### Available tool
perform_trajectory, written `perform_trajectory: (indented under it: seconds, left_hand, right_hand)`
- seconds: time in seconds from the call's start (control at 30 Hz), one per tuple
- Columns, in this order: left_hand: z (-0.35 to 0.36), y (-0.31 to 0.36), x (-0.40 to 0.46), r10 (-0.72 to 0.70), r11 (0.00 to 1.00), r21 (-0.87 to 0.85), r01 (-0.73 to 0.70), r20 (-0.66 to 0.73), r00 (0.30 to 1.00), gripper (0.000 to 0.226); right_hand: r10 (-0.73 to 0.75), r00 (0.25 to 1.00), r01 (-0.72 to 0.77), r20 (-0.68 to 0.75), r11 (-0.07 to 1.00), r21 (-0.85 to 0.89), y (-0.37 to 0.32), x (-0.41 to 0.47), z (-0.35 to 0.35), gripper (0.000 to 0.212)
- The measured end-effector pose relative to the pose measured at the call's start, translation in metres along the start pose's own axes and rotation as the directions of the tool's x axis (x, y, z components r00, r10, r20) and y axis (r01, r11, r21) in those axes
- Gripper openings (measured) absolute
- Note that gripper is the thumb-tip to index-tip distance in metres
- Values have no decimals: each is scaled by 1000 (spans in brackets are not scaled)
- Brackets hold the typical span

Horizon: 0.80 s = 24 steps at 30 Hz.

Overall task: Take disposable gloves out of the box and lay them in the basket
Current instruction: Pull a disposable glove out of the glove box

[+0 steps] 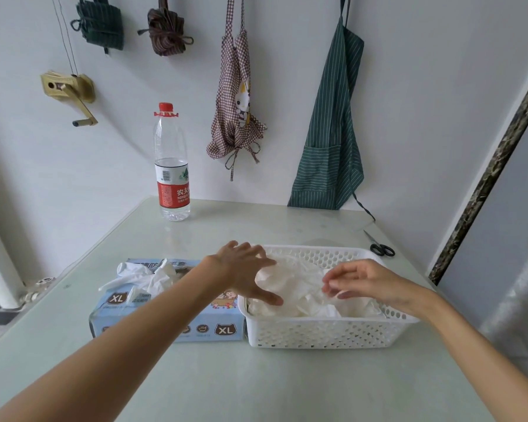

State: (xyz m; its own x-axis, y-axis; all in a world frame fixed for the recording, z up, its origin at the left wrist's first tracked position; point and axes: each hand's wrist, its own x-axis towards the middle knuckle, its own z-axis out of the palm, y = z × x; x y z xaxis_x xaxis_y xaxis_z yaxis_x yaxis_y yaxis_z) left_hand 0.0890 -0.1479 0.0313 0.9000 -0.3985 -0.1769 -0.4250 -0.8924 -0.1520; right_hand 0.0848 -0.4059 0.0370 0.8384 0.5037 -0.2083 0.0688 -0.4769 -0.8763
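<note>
- A heap of thin white disposable gloves (299,287) lies inside the white perforated basket (323,333), which stands on the table right of centre, near the front.
- The left hand (244,269) reaches over the basket's left rim with fingers spread and straight, palm down on the glove heap, thumb at the near side of the pile.
- The right hand (363,281) is above the right part of the basket, fingers loosely bent towards the gloves; whether the fingertips pinch a glove or only touch it cannot be told.
- The light blue glove box (165,315), marked XL, lies just left of the basket, touching or nearly touching it; more white gloves (153,277) bulge from its top opening.
- On the pale glass-topped table (256,385), a water bottle (171,166) with a red cap stands upright at the far left, and black-handled scissors (380,246) lie far right.
- Aprons hang on the wall beyond: a checked apron (235,111) and a green striped apron (333,141).
</note>
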Motion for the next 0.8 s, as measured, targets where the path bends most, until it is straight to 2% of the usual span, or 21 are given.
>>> perform_trajectory:
  seconds: [0.03,0.1,0.23,0.33,0.4,0.47,0.57,0.67,0.8]
  left_hand:
    - [-2,-1,-1,5,1000,-22,-6,-45,999,94]
    - [-4,-4,-1,18,998,-56,-22,-68,998,96]
    - [-2,1,5,29,999,-22,-27,66,997,97]
    - [4,7,9,6,1000,0,-6,147,989,98]
    - [4,8,9,4,1000,-31,-1,116,993,99]
    - [1,5,3,13,992,-124,-12,12,1000,94]
    - [0,-12,-21,-26,886,-462,-44,-145,989,68]
    - [13,-49,-56,-166,748,-663,-14,-207,964,42]
    - [42,-103,-98,-400,719,-674,168,-204,893,34]
  right_hand:
    - [-6,997,9,-77,999,45,1,3,-1,16]
    - [5,994,-7,-113,1000,-14,0,10,2,13]
    - [77,997,-64,29,944,-322,-3,24,20,11]
    - [93,994,-54,50,856,-515,-5,31,30,6]
    - [85,995,-44,53,848,-528,-11,29,26,9]
    - [68,997,-42,34,867,-497,-21,25,18,9]
    - [-18,996,-19,-82,900,-435,-36,20,21,9]
    - [-130,979,60,-160,921,-384,-49,28,54,6]
    - [-303,913,179,-271,899,-401,-62,61,117,10]
